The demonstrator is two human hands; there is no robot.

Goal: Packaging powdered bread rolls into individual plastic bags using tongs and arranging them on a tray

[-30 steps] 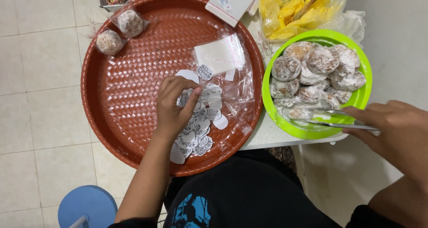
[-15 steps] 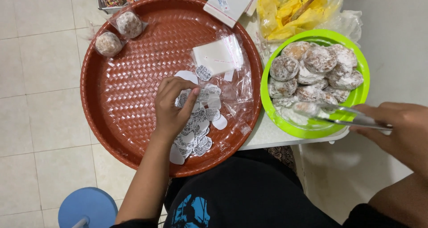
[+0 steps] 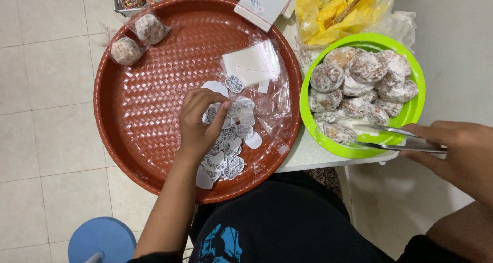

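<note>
Now left hand (image 3: 197, 124) pinching stickers (image 3: 226, 150), right hand (image 3: 459, 150) gripping tongs (image 3: 395, 139) over doughnuts (image 3: 359, 80)

A small white table (image 3: 313, 155) seen from above, standing on a pale tiled floor (image 3: 46, 88). Most of its top is hidden. A large round reddish-brown woven tray (image 3: 149, 119) lies across its left part and hangs out past the edge over the floor. Just to the right sits a bright green bowl (image 3: 416, 88), its rim nearly touching the tray. Behind the bowl lies a clear bag of yellow pieces (image 3: 334, 14). A blue round stool (image 3: 102, 240) stands on the floor below the tray.
</note>
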